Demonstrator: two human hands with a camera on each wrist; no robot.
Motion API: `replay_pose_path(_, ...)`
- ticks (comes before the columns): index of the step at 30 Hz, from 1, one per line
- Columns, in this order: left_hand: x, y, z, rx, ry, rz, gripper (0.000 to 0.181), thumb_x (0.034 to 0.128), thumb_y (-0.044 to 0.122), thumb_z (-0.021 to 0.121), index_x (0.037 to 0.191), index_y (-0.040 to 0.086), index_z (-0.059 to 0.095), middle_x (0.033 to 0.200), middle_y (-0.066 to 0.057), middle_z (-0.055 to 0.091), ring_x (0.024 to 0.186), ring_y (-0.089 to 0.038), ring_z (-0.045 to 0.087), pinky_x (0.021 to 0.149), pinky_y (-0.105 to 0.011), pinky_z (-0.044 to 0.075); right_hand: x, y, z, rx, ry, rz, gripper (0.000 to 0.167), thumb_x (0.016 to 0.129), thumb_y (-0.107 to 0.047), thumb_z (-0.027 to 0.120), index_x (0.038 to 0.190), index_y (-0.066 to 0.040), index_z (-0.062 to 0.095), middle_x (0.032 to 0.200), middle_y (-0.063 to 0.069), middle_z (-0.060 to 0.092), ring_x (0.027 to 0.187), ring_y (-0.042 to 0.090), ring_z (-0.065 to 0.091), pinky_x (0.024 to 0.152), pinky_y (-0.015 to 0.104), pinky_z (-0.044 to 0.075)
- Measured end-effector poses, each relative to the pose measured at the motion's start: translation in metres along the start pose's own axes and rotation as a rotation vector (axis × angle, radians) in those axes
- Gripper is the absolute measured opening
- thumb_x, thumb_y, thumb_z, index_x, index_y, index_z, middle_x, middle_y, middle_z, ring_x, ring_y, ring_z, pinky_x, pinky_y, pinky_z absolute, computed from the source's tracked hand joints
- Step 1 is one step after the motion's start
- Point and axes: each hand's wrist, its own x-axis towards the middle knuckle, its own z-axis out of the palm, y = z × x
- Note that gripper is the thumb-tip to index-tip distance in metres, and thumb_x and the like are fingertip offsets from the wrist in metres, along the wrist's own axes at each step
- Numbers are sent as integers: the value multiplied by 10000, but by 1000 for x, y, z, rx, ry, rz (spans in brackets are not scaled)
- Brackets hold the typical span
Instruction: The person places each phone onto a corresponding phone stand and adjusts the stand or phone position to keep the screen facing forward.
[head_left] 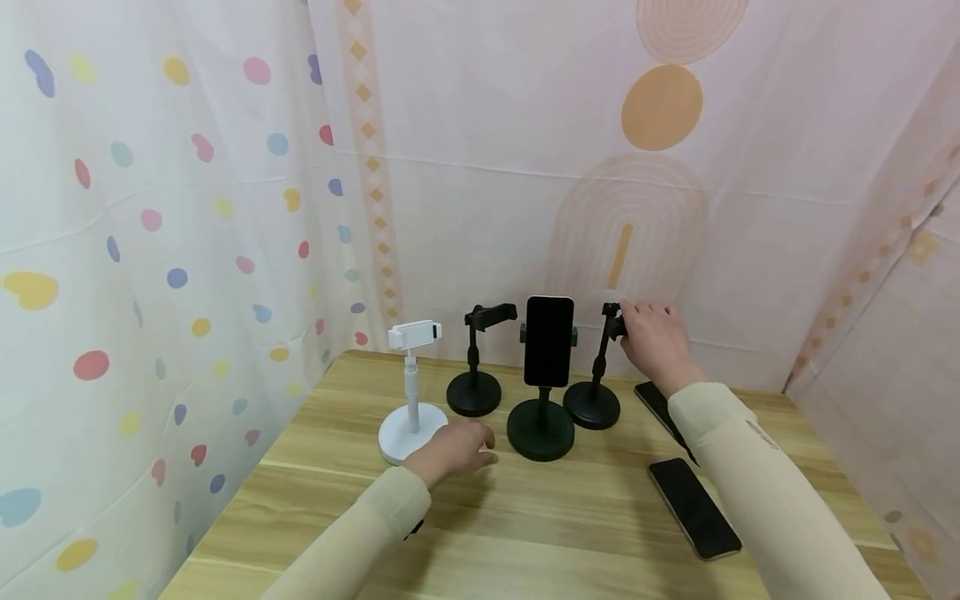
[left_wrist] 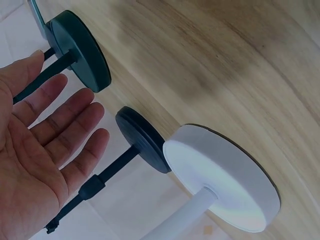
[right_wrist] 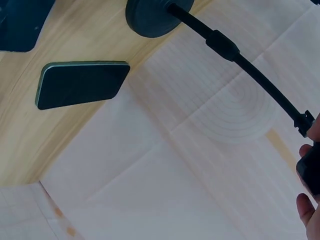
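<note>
Now | rightmost stand (head_left: 599, 367): top in right hand (head_left: 660, 343) | left hand (head_left: 453, 450): well apart

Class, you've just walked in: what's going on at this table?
A person's right hand grips the top of the rightmost black, round-based phone stand. Their left hand is open, near the white, round-based stand. A black-screened phone is held upright in the dark green, round-based stand; two more black-screened phones lie flat on the pale wood-grain table.
</note>
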Motion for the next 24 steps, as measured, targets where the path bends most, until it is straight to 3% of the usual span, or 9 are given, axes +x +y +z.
replay_pose_path(5,2,2,1,11,14,23,237,934,295,707,1060,96,732,1050,-54,705,943,-225,658,781,-399,539,-6,2,-2,-15,31,-10,324,841,-83,718,1115,46,602,941,229,671,894,422,628,781,532,444)
replay_pose_path(11,4,2,2,-1,11,37,233,935,285,705,1061,92,735,1035,-51,712,932,-211,662,784,-396,535,-11,3,-7,-32,16,5,238,816,-131,730,969,13,619,898,205,672,854,403,630,714,483,411)
replay_pose_path(19,2,1,5,-6,4,54,237,930,282,709,1057,85,744,1048,-49,714,946,-219,661,815,-391,528,-24,0,-15,-6,-3,8,180,813,-146,690,893,-15,596,786,139,633,706,337,592,624,394,320)
replay_pose_path(24,1,1,5,7,5,52,233,930,285,709,1053,91,745,1051,-47,714,963,-224,660,837,-394,524,-32,-2,-22,12,-8,19,245,811,-161,710,964,7,621,799,136,645,713,335,603,618,391,318)
